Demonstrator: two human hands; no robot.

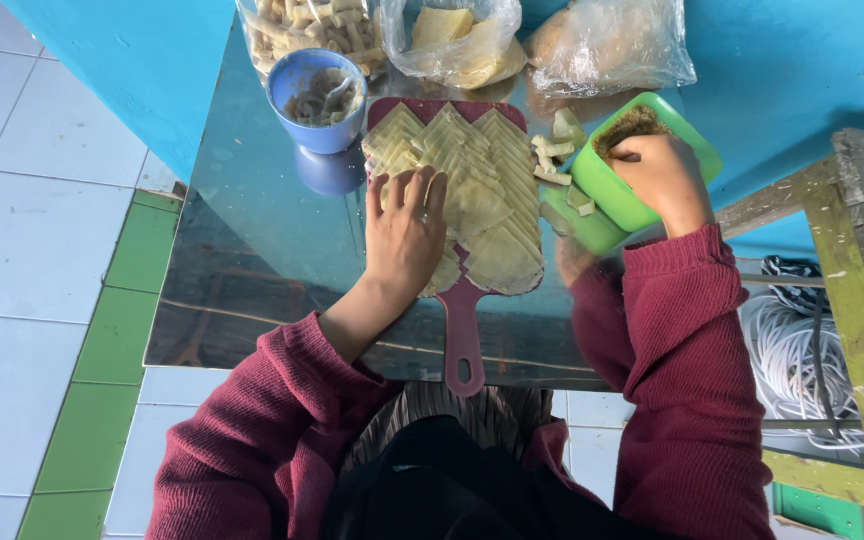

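I see bright, even daylight; the metal table [252,250] mirrors glare toward nine o'clock; focus sharp, shadows soft.

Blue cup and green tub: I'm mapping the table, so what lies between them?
In the head view, the pink board with overlapping pale wrappers lies between blue cup and green tub; left hand rests on them.

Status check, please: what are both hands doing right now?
Left hand flat on wrappers. Right hand dipped into green container. Blue bowl apart, nothing blocking.
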